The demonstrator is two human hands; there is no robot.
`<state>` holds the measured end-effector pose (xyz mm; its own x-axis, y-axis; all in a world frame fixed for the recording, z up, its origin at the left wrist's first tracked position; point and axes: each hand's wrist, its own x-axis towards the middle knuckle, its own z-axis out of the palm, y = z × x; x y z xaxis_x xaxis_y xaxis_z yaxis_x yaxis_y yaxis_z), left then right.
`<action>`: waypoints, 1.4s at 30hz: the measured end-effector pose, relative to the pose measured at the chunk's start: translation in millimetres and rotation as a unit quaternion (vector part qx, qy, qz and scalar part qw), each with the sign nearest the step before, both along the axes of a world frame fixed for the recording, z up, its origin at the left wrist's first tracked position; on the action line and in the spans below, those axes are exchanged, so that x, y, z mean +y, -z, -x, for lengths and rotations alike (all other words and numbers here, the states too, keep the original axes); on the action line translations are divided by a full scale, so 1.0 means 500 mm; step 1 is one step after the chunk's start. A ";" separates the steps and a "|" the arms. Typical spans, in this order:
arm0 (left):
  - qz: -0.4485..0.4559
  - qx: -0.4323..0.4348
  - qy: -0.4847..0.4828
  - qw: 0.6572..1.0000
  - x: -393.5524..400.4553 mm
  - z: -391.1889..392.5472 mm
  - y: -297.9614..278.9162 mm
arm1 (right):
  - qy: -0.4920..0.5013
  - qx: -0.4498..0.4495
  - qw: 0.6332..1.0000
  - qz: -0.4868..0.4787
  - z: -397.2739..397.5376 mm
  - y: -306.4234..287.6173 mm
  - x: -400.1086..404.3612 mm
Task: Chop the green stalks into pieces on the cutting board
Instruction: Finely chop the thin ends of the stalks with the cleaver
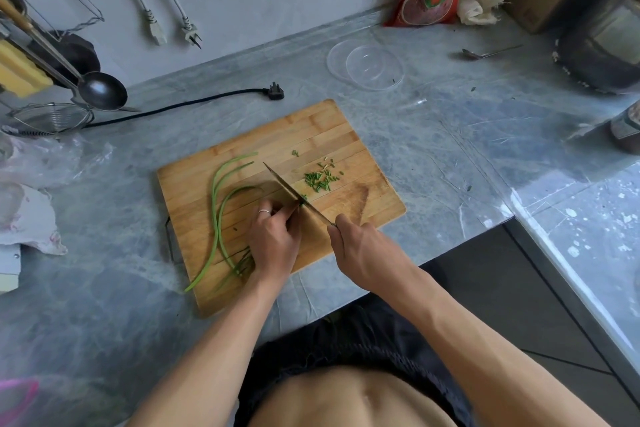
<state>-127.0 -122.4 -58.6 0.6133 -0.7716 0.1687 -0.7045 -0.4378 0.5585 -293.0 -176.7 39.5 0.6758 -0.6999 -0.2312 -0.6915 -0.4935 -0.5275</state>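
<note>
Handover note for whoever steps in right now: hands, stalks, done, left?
Left hand: pressing the green stalks down on the cutting board, fingertips right by the blade.
Right hand: gripping the knife, blade at the stalk ends.
Done: a small scatter of chopped pieces on the board, beyond the blade.
Left: most of the stalk length is uncut, curving to the left, one tail overhanging the board's near edge.

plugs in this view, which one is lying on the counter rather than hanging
The black plug on its black cord, lying flat on the grey counter behind the wooden cutting board. The two white plugs dangle against the wall.
</note>
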 end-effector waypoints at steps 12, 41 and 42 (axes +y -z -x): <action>-0.003 0.041 -0.027 0.999 -0.002 0.002 -0.001 | 0.001 -0.001 1.000 0.014 -0.003 0.030 0.003; 0.007 0.059 -0.036 0.998 -0.002 0.010 -0.009 | 0.017 0.002 0.999 -0.036 -0.051 0.024 -0.016; 0.010 0.061 -0.041 0.997 -0.002 0.010 -0.009 | 0.024 0.000 0.999 -0.043 -0.067 0.022 -0.027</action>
